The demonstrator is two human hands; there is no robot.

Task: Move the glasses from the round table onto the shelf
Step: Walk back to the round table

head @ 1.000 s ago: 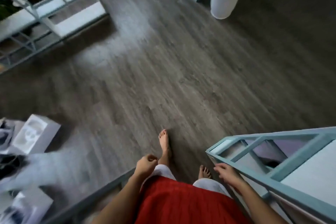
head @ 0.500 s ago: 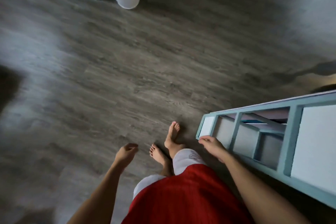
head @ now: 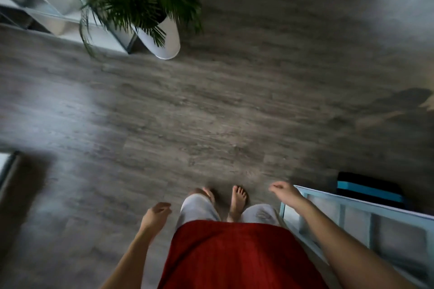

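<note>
While walking: both hands hang free at the person's sides, carrying nothing.
Left hand [head: 156, 214]: fingers loosely curled, half open, empty, touching nothing, over bare floor [head: 211, 112].
Right hand [head: 285, 192]: fingers loosely bent, empty, just beside the corner of the pale blue shelf [head: 357, 205]; contact cannot be told through the blur.
Step in hand: apparently a walk across the room, with no glass in either hand.
Glasses: not in view; neither is the round table.
Next move: probably finding the table, then gripping one glass firmly.
Farther off: a potted plant [head: 145, 4] stands across the floor.
</note>
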